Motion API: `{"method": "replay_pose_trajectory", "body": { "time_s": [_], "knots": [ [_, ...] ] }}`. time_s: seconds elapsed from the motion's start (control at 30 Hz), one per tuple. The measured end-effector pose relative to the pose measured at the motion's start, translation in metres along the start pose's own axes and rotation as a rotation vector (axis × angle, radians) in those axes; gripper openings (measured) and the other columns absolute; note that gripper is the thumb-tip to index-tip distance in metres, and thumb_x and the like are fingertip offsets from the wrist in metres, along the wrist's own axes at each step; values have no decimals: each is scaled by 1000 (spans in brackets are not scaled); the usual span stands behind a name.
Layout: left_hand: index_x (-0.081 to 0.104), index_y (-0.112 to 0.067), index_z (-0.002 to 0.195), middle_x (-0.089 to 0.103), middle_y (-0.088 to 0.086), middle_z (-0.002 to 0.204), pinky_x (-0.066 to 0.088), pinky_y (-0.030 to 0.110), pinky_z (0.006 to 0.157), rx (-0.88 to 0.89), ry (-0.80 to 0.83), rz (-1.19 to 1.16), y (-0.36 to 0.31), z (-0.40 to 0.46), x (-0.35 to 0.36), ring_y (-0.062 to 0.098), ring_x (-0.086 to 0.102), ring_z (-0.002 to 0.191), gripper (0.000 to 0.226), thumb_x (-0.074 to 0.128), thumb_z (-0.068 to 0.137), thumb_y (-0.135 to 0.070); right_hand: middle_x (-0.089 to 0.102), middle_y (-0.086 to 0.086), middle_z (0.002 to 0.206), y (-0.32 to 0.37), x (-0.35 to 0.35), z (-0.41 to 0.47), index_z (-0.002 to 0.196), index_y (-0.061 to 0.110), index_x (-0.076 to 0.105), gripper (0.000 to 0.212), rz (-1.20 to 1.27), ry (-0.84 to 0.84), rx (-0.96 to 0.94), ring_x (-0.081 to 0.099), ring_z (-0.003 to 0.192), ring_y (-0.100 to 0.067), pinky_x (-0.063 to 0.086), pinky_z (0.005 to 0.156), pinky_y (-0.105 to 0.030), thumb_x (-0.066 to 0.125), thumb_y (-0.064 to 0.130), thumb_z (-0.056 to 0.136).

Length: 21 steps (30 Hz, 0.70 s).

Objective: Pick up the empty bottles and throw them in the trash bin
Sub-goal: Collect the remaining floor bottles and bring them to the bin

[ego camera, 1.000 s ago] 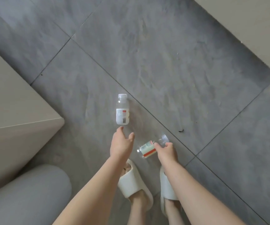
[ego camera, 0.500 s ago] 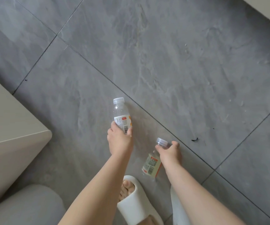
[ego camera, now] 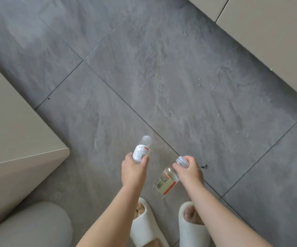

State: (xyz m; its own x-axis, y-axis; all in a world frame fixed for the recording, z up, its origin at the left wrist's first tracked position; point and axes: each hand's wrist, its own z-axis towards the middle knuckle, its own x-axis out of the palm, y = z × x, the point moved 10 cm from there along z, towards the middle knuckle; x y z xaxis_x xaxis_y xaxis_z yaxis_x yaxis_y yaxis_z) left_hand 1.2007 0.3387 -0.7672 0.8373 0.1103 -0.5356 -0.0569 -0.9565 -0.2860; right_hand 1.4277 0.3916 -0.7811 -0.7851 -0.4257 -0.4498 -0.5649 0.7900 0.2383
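Note:
Two small clear plastic bottles with white-and-red labels are held above the grey tiled floor. My left hand [ego camera: 134,169] grips the lower body of one bottle [ego camera: 141,150], whose pale cap points away from me. My right hand [ego camera: 190,171] pinches the other bottle [ego camera: 165,182] at its pale cap and neck, so its body hangs down and toward me, label showing. Both bottles look empty. No trash bin is in view.
A beige cabinet corner [ego camera: 19,139] juts in at the left, and a grey rounded cushion [ego camera: 28,227] sits below it. Beige cabinet fronts [ego camera: 269,41] line the upper right. My feet in white slippers [ego camera: 144,227] stand on the floor [ego camera: 179,86]. A small dark speck [ego camera: 204,165] lies near my right hand.
Both bottles have come up off the floor in my hands. The left hand went from reaching to gripping its bottle; the right bottle now dangles from its cap. The view has risen.

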Motion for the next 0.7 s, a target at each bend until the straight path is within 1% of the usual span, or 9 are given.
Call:
{"method": "replay_pose_trajectory", "body": {
  "time_s": [0.07,0.13,0.23,0.37,0.43,0.5,0.57,0.63,0.7],
  "knots": [
    [51,-15,126,60,7,115,47,32,69,-19,17,-22,-5,-25,-16,24,61,86,51,61,82,-37,64,-3,99,20,-19,-19,110,23,54,36,40,-6,-28,61,90,-25,54,76,-37,64,25,75],
    [44,-16,137,56,4,124,42,27,69,-26,30,-64,-12,-53,-35,19,56,90,59,61,84,-37,63,-1,97,43,-39,-42,105,23,53,34,50,-10,-59,63,92,-26,55,86,-46,65,24,73],
    [45,-15,137,55,0,117,39,25,63,-21,11,-158,-28,-99,-75,16,53,89,57,61,86,-35,60,-2,98,81,-66,-85,102,24,49,31,27,3,-114,63,95,-28,54,89,-47,64,22,74],
    [52,-16,129,64,3,116,49,34,86,-87,-34,-295,-32,-161,-137,24,61,101,54,62,83,-43,54,-3,97,127,-94,-158,98,18,45,33,-8,35,-190,63,95,-32,54,88,-49,68,23,76],
    [56,-18,124,67,3,112,53,42,92,-127,-63,-392,-25,-191,-166,26,66,100,59,62,76,-52,59,-7,97,144,-102,-195,91,19,43,34,-9,53,-216,65,94,-33,55,86,-50,71,27,74],
    [60,-15,118,69,7,106,57,41,86,-160,-76,-490,-16,-220,-192,26,68,89,58,62,74,-53,65,-13,99,156,-107,-232,81,22,40,36,-15,73,-245,67,93,-32,56,82,-50,74,30,71],
    [61,-10,112,69,13,103,56,34,72,-190,-95,-599,-7,-251,-217,25,66,75,46,63,81,-44,67,-15,97,167,-106,-268,76,24,38,38,-29,114,-276,68,91,-34,57,80,-50,75,30,68],
    [60,-7,110,68,16,103,54,30,63,-238,-138,-697,9,-279,-239,26,63,70,40,64,85,-38,65,-10,86,179,-101,-307,77,23,40,36,-41,167,-307,67,82,-33,56,77,-47,75,26,70],
    [60,-4,109,66,16,99,51,25,52,-282,-181,-788,28,-305,-257,27,62,69,39,64,86,-36,58,1,76,190,-92,-342,88,20,45,31,-61,237,-344,61,74,-26,54,72,-42,73,20,74]
  ]
}}
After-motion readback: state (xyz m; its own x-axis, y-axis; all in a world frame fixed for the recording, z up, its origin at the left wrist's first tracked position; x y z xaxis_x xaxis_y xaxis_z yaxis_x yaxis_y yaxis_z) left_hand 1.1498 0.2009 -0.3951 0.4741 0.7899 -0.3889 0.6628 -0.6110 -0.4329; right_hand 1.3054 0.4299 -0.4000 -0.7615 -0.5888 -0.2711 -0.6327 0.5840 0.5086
